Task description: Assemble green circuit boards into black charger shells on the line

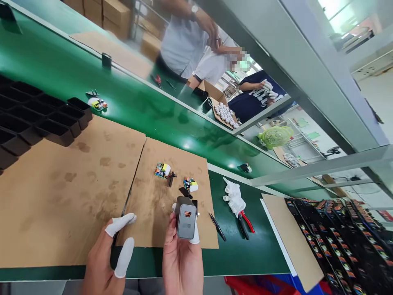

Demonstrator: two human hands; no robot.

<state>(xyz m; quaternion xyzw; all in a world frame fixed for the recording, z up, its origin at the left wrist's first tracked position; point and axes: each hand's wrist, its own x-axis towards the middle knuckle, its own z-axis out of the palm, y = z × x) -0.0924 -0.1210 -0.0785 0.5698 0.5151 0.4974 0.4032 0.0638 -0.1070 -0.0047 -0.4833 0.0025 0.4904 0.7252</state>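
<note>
My right hand (pixel 182 256) holds a grey charger housing (pixel 185 218) upright, open end toward me, with orange parts showing inside. White finger cots cover its fingertips. My left hand (pixel 107 258) hovers to the left over the cardboard mat's (pixel 61 192) front edge, thumb and forefinger in white cots and spread apart, holding nothing. Two small circuit boards (pixel 162 170) (pixel 190 184) with coloured components lie on the second cardboard mat (pixel 153 205) just beyond the housing.
A black compartment tray (pixel 33 121) sits far left. Red-handled pliers (pixel 245 223), a white glove (pixel 233 196) and tweezers (pixel 217 226) lie right of the mat. Trays of boards (pixel 340 241) fill the right. Another board (pixel 97 103) rests on the green belt (pixel 138 106). Other people stand beyond.
</note>
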